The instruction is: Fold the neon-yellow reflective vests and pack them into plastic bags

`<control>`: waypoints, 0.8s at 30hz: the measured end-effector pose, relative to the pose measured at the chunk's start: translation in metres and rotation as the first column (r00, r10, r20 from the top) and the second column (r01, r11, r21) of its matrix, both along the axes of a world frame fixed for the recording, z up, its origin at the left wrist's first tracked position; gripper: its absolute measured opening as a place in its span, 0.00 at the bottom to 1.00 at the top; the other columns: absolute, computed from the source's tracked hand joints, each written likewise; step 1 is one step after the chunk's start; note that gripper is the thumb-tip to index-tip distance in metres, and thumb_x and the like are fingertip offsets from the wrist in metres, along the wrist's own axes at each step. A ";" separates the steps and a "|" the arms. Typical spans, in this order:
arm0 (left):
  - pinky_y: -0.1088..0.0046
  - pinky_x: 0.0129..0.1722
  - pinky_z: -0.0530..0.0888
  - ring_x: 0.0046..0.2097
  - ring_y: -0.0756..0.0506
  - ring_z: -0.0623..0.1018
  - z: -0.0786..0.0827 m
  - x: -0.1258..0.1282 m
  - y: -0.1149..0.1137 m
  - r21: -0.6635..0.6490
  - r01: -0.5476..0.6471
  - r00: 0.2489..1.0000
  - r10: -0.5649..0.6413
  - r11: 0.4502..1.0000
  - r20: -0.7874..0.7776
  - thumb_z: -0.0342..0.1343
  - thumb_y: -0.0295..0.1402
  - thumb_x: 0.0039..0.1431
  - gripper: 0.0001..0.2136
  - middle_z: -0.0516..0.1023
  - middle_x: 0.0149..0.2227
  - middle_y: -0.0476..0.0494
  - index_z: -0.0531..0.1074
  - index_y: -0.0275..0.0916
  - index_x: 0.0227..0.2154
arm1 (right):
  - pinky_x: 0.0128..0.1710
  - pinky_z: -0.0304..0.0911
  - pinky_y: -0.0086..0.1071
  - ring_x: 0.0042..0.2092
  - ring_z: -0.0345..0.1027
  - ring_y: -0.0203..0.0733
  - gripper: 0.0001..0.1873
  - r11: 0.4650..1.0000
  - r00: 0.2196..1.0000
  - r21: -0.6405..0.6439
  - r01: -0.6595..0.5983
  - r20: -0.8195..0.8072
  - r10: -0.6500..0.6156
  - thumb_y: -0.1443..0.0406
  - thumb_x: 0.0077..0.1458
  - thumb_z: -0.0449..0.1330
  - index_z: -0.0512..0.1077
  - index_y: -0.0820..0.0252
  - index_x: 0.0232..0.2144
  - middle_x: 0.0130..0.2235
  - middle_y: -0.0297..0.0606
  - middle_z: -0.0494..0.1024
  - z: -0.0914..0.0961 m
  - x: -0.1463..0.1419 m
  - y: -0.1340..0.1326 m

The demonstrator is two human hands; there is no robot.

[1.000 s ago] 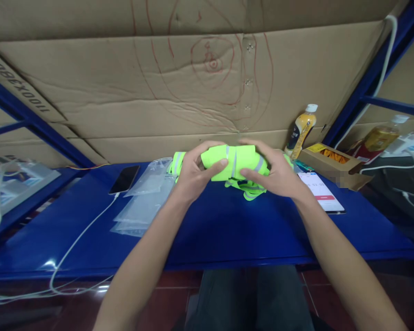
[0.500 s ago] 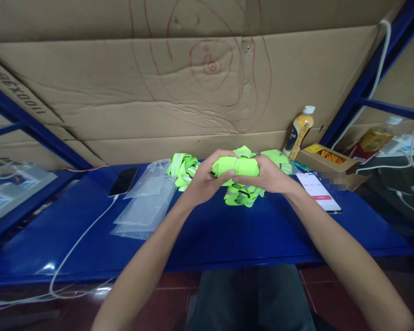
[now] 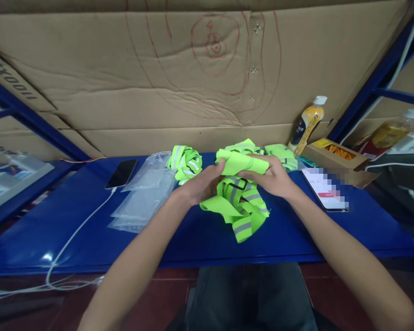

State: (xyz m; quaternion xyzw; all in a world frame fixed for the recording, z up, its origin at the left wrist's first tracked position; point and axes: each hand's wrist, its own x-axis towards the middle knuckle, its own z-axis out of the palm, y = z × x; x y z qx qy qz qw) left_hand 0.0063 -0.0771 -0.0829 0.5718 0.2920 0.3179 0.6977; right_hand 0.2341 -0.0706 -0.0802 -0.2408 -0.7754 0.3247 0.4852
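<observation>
Head view: left hand [image 3: 204, 184] and right hand [image 3: 272, 177] pinch either end of a neon-green fabric roll [image 3: 243, 162] above bench [image 3: 290, 230], reflective straps [image 3: 232, 211] now spilled frontward, evidently not yet gathered in.

Green cloth [image 3: 242, 163] matt, perhaps woven; tabletop [image 3: 284, 236] glossy, smooth.

I work in dim, flat light, with one white glare spot on the glossy blue metal bench [image 3: 283, 236] at left; the dark red tiled floor [image 3: 172, 296] sinks into shadow. My left hand [image 3: 200, 185] looks slightly soft, the picture's edges stretch, and blocky pixels hide part of the white-screened phone [image 3: 319, 186].
</observation>
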 end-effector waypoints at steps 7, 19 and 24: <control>0.60 0.35 0.82 0.37 0.34 0.86 0.004 -0.002 0.008 -0.004 -0.178 0.982 0.178 0.984 0.053 0.71 0.64 0.49 0.29 0.85 0.32 0.36 0.81 0.40 0.33 | 0.70 0.60 0.56 0.68 0.68 0.52 0.33 0.934 0.945 0.351 -0.066 0.323 -0.055 0.73 0.65 0.58 0.72 0.43 0.68 0.68 0.39 0.75 -0.011 0.009 0.010; 0.69 0.40 0.77 0.44 0.41 0.82 0.000 -0.007 0.004 0.573 -0.068 0.950 0.228 0.817 -0.212 0.74 0.35 0.52 0.21 0.85 0.45 0.41 0.81 0.37 0.49 | 0.65 0.68 0.50 0.63 0.75 0.55 0.36 0.999 0.929 -0.029 -0.029 0.369 0.038 0.54 0.57 0.74 0.74 0.57 0.64 0.61 0.45 0.81 -0.008 0.019 0.010; 0.67 0.46 0.76 0.46 0.41 0.82 -0.007 -0.005 0.006 0.753 -0.116 0.903 0.384 0.648 -0.192 0.71 0.35 0.56 0.23 0.84 0.49 0.41 0.77 0.40 0.55 | 0.41 0.73 0.36 0.34 0.78 0.42 0.15 0.990 0.938 -0.133 -0.037 0.337 0.080 0.56 0.59 0.71 0.80 0.60 0.41 0.34 0.36 0.85 -0.015 0.015 0.012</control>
